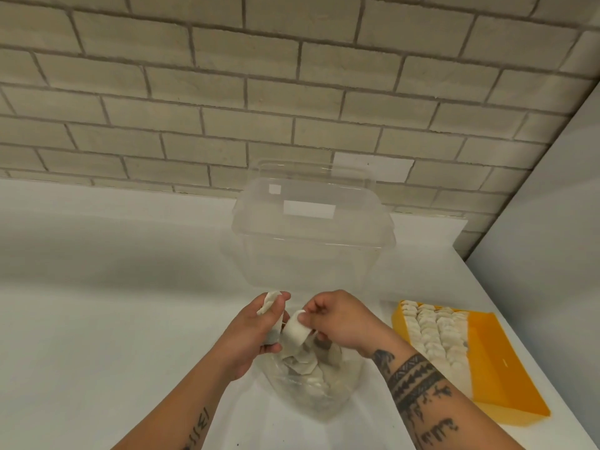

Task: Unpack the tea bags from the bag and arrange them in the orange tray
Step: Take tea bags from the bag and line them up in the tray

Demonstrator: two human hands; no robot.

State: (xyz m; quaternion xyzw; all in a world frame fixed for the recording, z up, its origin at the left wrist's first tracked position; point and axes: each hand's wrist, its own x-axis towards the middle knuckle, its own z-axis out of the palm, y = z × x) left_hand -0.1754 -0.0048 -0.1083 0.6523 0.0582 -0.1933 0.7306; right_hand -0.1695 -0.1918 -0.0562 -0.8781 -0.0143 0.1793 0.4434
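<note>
Left hand [253, 336] is gripping what appear to be two held tea bags [268, 302], one sticking up between thumb and fingertips, the other hanging lower against the palm; the exact count in this hand is uncertain. Right hand [341, 319] is pinching one curled tea bag [293, 334] between thumb and forefinger, directly beside the left hand, the two hands sitting close together but not visibly touching. Both hands are working just above the open mouth of one clear bag [324, 404], which is standing on the white counter [113, 303] and is holding a heap of loose tea bags [311, 368], too jumbled to count. One orange tray [506, 362] is lying to the right of the bag, apart from it, near the counter's right edge. Arranged tea bags [435, 336] are filling its left portion in what look like four tight rows, individual bags too small to count, while its right portion is showing bare orange. One clear container [311, 235] with a lid is standing behind the hands, against the brick wall [227, 92].
</note>
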